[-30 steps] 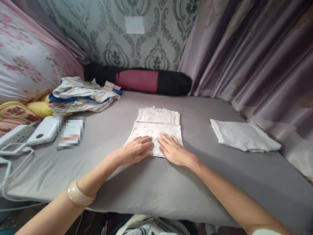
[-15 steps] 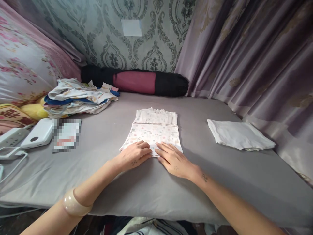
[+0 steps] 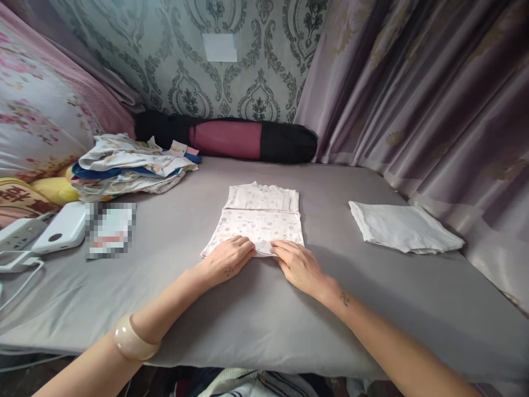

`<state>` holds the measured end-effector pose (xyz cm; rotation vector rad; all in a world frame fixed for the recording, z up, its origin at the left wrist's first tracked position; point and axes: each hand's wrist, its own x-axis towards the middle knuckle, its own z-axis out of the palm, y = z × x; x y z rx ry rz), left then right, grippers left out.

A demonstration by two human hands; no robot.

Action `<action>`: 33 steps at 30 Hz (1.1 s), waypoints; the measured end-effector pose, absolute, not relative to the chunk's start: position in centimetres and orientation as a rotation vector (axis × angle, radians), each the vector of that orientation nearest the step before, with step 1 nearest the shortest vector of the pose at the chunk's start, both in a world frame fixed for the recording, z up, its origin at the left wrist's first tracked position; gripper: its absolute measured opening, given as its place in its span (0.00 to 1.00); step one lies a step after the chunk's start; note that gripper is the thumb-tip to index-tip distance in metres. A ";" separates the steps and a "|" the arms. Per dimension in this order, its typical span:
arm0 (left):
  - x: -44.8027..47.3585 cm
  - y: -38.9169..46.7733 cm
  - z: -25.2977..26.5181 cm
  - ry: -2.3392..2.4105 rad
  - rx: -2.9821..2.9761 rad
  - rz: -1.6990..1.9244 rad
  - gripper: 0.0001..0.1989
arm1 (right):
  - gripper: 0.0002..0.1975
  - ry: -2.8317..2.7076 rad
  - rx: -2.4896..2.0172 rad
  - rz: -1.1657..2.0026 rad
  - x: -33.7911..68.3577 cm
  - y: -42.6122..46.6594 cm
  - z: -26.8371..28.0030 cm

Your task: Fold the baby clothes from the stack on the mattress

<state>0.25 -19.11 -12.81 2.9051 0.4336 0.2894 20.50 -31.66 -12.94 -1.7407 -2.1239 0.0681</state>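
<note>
A small white garment with a pastel print lies in the middle of the grey-covered surface. Its far part is folded over, and the folds hide what kind of garment it is. At its near edge, left of centre, my left hand has its fingers curled over the hem, with a bangle on that forearm. My right hand grips the same hem at the right, fingers bent and pressed together. A short stretch of hem shows between the two hands. Both thumbs are hidden.
A folded white cloth lies to the right. At the left are a pile of clothes, a white device, a power strip and a blurred-out packet. A black and maroon roll lines the wall.
The garment's near hem has been drawn up slightly away from me. My right hand's fingers, spread flat before, are now bent and closed on the hem, slightly farther from my left hand.
</note>
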 end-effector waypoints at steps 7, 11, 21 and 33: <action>-1.8 -18.3 -12.8 0.451 2.921 0.329 0.17 | 0.25 -2.156 -1.879 0.090 22.7 -32.6 -12.4; -3.8 -17.2 -13.4 0.496 2.887 0.396 0.17 | 0.30 -2.167 -1.909 0.115 23.7 -33.3 -12.4; -6.3 -17.3 -13.0 0.467 2.891 0.291 0.27 | 0.38 -2.238 -1.933 0.153 23.7 -34.9 -11.2; -9.2 -21.3 -9.3 0.388 2.753 0.256 0.20 | 0.32 -2.218 -1.908 0.420 22.8 -40.1 -8.1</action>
